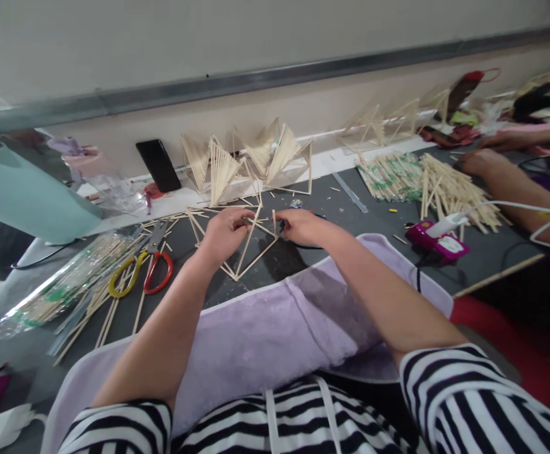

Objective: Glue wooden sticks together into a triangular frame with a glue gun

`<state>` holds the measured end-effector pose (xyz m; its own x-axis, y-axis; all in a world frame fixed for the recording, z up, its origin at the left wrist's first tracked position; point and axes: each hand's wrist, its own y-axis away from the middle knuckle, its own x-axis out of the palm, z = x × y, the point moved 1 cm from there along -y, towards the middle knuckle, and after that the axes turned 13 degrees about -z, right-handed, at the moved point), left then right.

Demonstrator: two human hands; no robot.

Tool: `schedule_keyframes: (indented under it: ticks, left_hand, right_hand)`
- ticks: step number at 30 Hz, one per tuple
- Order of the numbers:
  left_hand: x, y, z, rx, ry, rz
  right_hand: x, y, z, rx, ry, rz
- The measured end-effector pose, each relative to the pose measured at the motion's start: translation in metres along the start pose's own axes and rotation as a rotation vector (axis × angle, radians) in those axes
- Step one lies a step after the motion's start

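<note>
A small open frame of pale wooden sticks (247, 246) stands on the dark table in front of me. My left hand (228, 232) is closed on the frame near its upper part, fingertips pinched together. To the right of the frame, my right hand (298, 226) is closed with fingertips around something dark and small that I cannot make out. A short upright stick (274, 221) stands beside its fingertips. Behind the hands, several fanned stick structures (225, 170) lean along the wall.
Scissors (154, 255) and bagged sticks (74, 277) lie left. A phone (158, 165) leans on the wall near a blue-green container (29, 189). At right are stick piles (457, 189), a pink power adapter (438, 241) with cables, and another person's arm (516, 189).
</note>
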<state>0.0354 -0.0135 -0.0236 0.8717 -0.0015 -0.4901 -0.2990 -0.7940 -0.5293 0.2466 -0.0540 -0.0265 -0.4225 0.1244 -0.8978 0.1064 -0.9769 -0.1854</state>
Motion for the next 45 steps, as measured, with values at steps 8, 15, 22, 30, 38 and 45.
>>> schedule_keyframes:
  ticks: [8,15,22,30,38,45]
  left_hand:
    - [-0.052,0.005,-0.029,-0.11,-0.044,-0.13]
    - [-0.069,0.011,-0.046,-0.195,-0.069,-0.131]
    - [-0.081,0.024,-0.038,-0.364,0.041,-0.107]
    - [-0.09,0.05,-0.012,-0.449,0.147,-0.12]
    - [-0.09,0.083,-0.011,-0.547,0.088,-0.081]
    - [-0.082,0.108,0.014,-0.694,-0.218,0.166]
  right_hand:
    - [0.039,0.005,-0.003,0.11,-0.082,0.018]
    - [0.052,0.007,0.003,0.141,-0.085,-0.009]
    - [0.06,0.014,0.011,0.068,-0.184,-0.039]
    - [0.055,0.017,0.015,0.077,-0.289,-0.033]
    - [0.061,0.018,0.009,0.057,-0.3,-0.06]
    - [0.062,0.019,0.008,0.038,-0.3,-0.066]
